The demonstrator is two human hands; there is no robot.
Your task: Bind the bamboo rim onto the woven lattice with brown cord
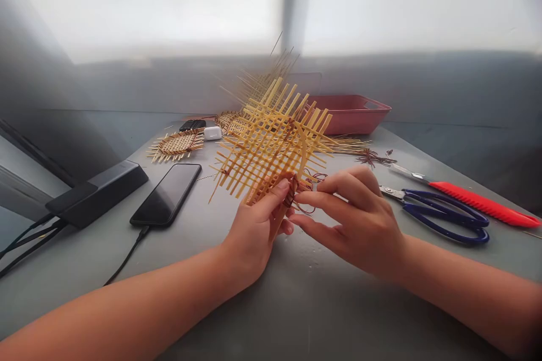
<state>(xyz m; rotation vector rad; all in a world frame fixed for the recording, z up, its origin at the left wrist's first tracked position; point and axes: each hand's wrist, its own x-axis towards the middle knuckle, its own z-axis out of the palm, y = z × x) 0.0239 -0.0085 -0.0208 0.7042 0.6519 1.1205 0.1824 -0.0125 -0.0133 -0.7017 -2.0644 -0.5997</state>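
Latticework (258, 149) sits clamped in the left hand (253, 231), the right hand (359, 223) beside it with fingertips parted.

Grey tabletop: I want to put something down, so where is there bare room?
Bare tabletop shows between the forearms, and between the phone and left hand. Crowded: behind the woven piece, with strips and a pink basket.
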